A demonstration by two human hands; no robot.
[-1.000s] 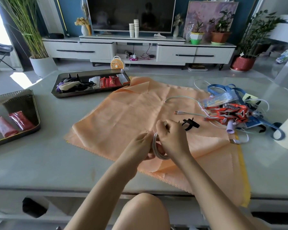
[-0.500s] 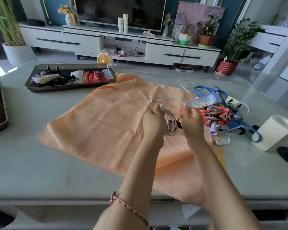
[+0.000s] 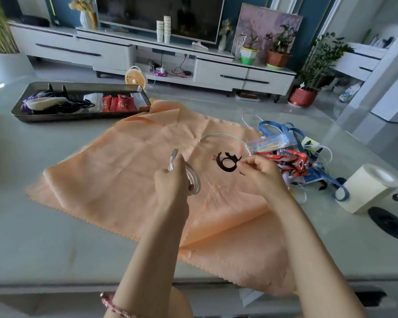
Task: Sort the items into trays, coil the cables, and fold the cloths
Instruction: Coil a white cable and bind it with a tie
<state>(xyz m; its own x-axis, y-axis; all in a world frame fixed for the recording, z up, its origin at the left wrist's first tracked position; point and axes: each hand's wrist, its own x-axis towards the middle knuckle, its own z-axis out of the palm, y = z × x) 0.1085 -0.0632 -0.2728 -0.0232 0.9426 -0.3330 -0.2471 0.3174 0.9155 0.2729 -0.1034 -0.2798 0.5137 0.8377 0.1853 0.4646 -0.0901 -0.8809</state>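
Right hand moved off coil, pinches black tie.

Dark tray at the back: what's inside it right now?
Red packets, a white packet, black cables and a pale bundle lie in the tray. Whatever sits under them is hidden.

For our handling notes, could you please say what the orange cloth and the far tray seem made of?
Orange cloth: thin matte fabric, perhaps microfibre; fold creases, zigzag edge. Tray: likely metal, dark glossy; its rim reflects light.
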